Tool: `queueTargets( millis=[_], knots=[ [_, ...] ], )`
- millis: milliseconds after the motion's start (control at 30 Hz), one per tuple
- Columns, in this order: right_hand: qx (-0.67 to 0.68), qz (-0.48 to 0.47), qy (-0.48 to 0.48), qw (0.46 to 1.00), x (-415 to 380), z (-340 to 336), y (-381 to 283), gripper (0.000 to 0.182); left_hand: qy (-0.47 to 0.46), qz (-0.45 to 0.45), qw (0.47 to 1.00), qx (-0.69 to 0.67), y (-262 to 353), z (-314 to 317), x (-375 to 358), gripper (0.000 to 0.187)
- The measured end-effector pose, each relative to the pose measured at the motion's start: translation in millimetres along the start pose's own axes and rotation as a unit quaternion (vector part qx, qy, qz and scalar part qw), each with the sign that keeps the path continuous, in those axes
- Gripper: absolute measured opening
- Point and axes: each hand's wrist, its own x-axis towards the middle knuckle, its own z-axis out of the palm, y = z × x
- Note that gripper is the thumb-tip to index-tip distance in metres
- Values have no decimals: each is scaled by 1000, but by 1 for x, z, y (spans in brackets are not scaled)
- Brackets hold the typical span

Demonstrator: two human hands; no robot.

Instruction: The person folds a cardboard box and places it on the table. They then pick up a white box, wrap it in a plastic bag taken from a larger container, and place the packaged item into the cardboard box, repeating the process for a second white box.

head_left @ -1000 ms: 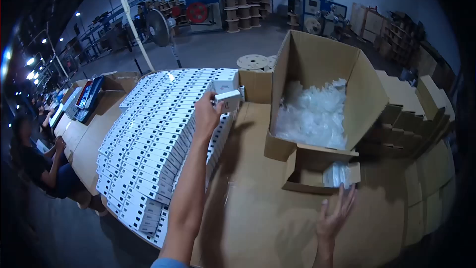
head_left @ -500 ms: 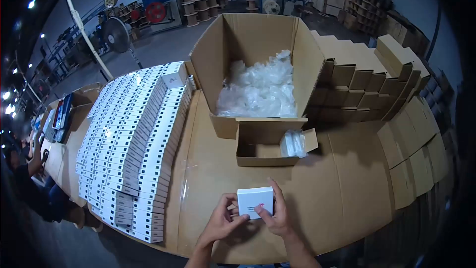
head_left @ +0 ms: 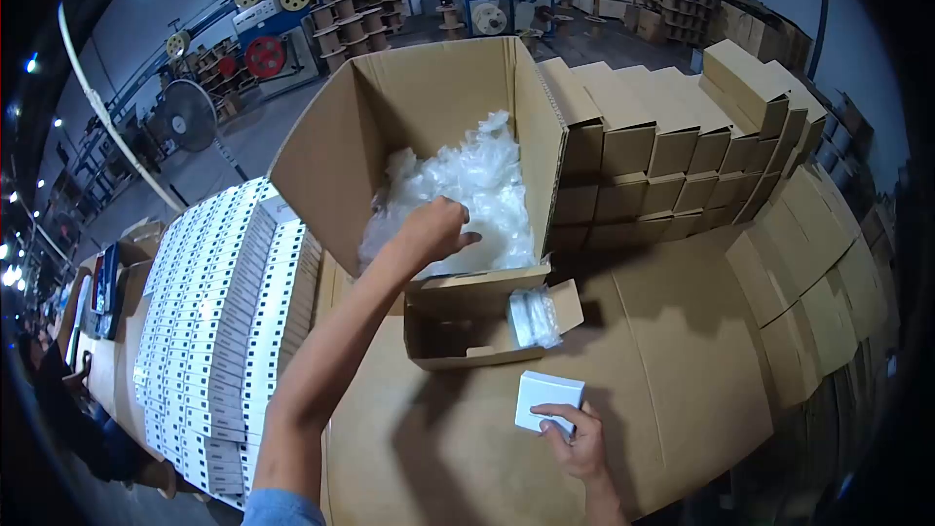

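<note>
The small, flat, white cardboard box (head_left: 548, 399) lies tilted in the right hand (head_left: 577, 436), fingers clamped on its near edge; its broad face is plain apart from the part the fingers cover. Just beyond its far edge, at 11 o'clock, stands a small open brown carton (head_left: 443, 362) with clear-wrapped packs (head_left: 535, 319) at its right end. Behind rises a large open brown carton (head_left: 326, 151) of clear plastic bags (head_left: 467, 185); over its near part hangs the left hand (head_left: 436, 231), fingers curled, thumb apart. The brown cardboard-covered table (head_left: 682, 360) runs to folded cartons (head_left: 808, 273) at 2 o'clock and stacked white boxes (head_left: 219, 321) at 9. A floor fan (head_left: 188, 115) stands beyond, at 10.
</note>
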Motion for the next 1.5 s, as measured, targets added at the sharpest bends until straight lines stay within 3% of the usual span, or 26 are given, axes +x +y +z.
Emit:
queueTargets(
  millis=[33, 133, 233, 367, 533, 633, 667, 767, 800, 900, 1033, 1067, 1167, 1200, 1300, 1500],
  knots=[
    [2, -7, 4, 1000, 2, -2, 3, 23, -36, -10, 997, 62, -6, 14, 16, 38],
    [-4, -26, -1, 1000, 3, -9, 18, 24, -30, -19, 998, 47, -17, 37, 35, 50],
    [4, -16, -24, 1000, 3, -16, 23, 20, -109, 24, 992, -63, -27, 30, 49, 55],
    [16, -8, -17, 1000, 0, -21, 18, 20, -43, 8, 994, -100, -33, 9, 42, 46],
    [14, -8, 12, 1000, -6, -24, 23, 24, 81, -93, 976, -177, -25, -27, 22, 45],
    [5, -16, 8, 1000, -11, -25, 24, 24, 56, -130, 956, -259, -26, -39, 13, 48],
    [5, -15, 9, 1000, -12, -26, 23, 24, 118, -81, 956, -254, -24, -36, 7, 51],
    [1, -7, 10, 1000, -15, -25, 15, 24, 214, -100, 934, -269, -7, -47, -8, 50],
    [-5, -1, 6, 1000, -14, -25, 8, 24, 195, -131, 914, -330, -11, -44, -8, 50],
    [2, -18, 12, 1000, -16, -21, 4, 24, 267, -147, 913, -270, -16, -42, -15, 53],
    [-20, -17, 4, 1000, -10, -14, -14, 23, 328, -113, 873, -342, -8, -44, -22, 50],
    [-77, -131, 25, 988, 3, -13, -31, 23, 265, -139, 862, -409, -10, -48, -26, 49],
    [-137, -248, 75, 956, 54, 3, -74, 25, 195, -154, 837, -487, 1, -45, -42, 48],
    [-119, -286, 101, 946, 78, 13, -94, 32, 194, -152, 860, -447, 21, -56, -59, 47],
    [-130, -291, 118, 941, 128, 49, -132, 45, 219, -106, 877, -415, 55, -64, -85, 38],
    [-136, -254, 181, 940, 162, 73, -108, 25, 166, -49, 917, -358, 26, -74, -84, 41]
  ],
)
